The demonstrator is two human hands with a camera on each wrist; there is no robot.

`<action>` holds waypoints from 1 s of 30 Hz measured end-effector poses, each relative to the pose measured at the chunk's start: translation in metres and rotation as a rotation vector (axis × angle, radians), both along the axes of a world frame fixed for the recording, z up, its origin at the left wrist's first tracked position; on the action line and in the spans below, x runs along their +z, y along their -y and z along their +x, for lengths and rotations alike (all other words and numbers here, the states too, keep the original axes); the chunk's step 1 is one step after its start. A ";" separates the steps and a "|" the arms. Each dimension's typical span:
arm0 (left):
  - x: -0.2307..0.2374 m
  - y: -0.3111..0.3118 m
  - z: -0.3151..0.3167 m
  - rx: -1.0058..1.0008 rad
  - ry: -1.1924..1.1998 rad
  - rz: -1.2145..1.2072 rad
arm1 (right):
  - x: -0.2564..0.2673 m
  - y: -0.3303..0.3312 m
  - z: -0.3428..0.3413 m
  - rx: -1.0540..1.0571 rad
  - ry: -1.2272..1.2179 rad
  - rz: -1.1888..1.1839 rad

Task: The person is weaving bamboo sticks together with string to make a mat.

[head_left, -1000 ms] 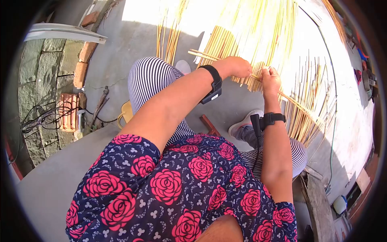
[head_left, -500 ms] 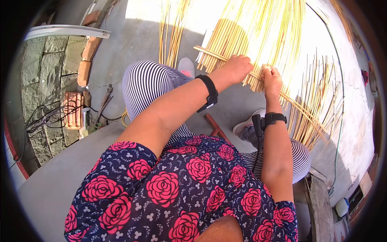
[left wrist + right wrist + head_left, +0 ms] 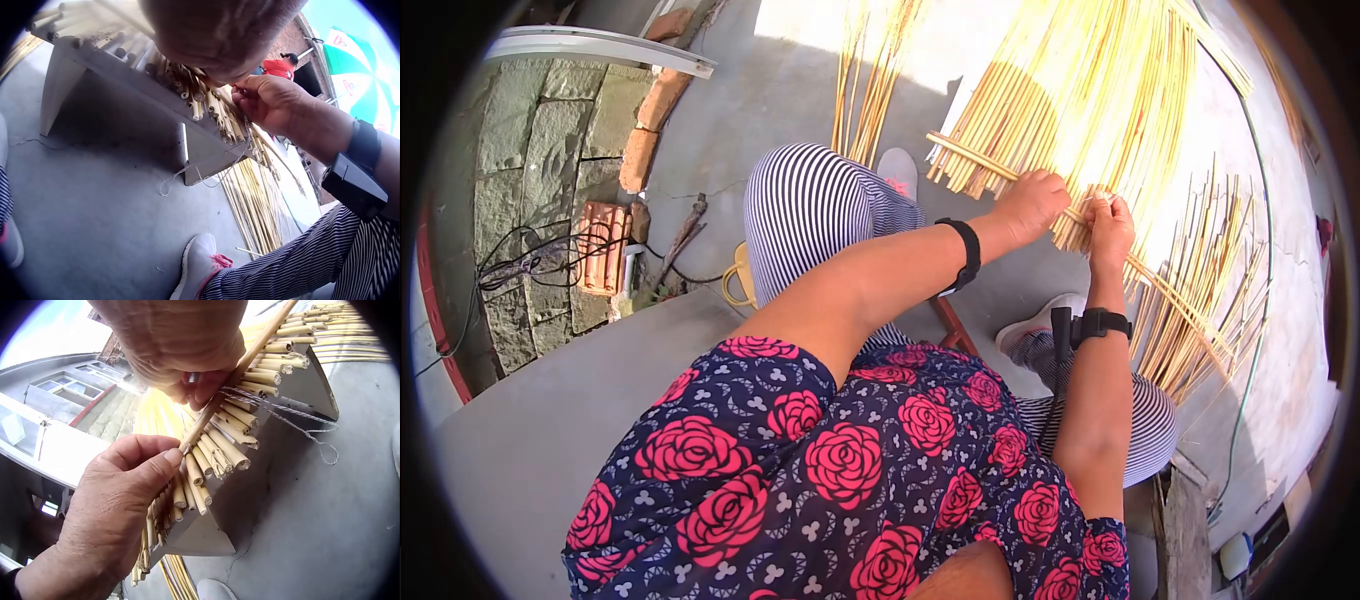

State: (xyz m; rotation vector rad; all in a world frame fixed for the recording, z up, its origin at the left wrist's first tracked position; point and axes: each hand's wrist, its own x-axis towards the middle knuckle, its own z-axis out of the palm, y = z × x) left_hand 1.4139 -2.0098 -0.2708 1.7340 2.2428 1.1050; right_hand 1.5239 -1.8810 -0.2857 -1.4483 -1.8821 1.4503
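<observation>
Many thin straw-coloured reeds (image 3: 1090, 110) lie side by side, their cut ends toward the person. A thicker stick (image 3: 975, 155) crosses them near those ends. My left hand (image 3: 1035, 207) pinches this cross stick between thumb and forefinger, plain in the right wrist view, where the left thumb (image 3: 164, 467) presses on it. Close beside it, my right hand (image 3: 1112, 228) has its fingers curled at the stick, gripping a thin white string (image 3: 300, 427); the fingertips are partly hidden. The string passes over the stick and hangs in a loose loop below the reed ends.
A low grey support (image 3: 169, 103) carries the reed ends. More loose reeds (image 3: 1200, 290) lie on the floor at right, and another bunch (image 3: 875, 85) at left. Brick pieces, a roof tile (image 3: 603, 250) and black cable lie left. A hose (image 3: 1262, 190) runs along the right.
The head view has shifted, so the reeds, hands and floor all appear farther right. Both hands stay at the cross stick, the left one turned slightly lower beside the right.
</observation>
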 end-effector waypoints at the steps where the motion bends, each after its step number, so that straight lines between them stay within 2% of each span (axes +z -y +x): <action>1: -0.004 -0.002 0.001 -0.001 -0.001 0.008 | -0.001 -0.001 0.001 0.006 0.016 0.032; 4: -0.013 -0.007 0.002 -0.017 0.043 0.021 | -0.002 -0.004 0.005 0.001 -0.019 -0.001; 11: -0.019 -0.006 0.007 -0.076 0.051 0.014 | 0.015 0.003 0.008 0.000 0.081 0.063; 14: -0.015 -0.008 0.003 -0.123 0.032 0.028 | -0.009 -0.004 0.013 -0.018 0.022 0.152; 17: -0.009 -0.006 0.006 -0.134 0.075 0.038 | -0.003 -0.001 0.023 0.004 0.037 0.162; 21: -0.011 -0.005 0.006 -0.142 0.101 0.087 | 0.004 0.002 0.019 0.035 0.215 0.274; 23: -0.013 -0.006 0.004 -0.164 0.151 0.130 | 0.001 0.004 0.020 0.047 0.262 0.360; 27: -0.005 -0.008 -0.004 -0.115 0.503 0.028 | 0.006 0.008 0.016 0.085 0.306 0.441; 30: 0.003 -0.010 -0.012 0.024 0.521 -0.034 | 0.009 0.011 0.012 0.112 0.379 0.547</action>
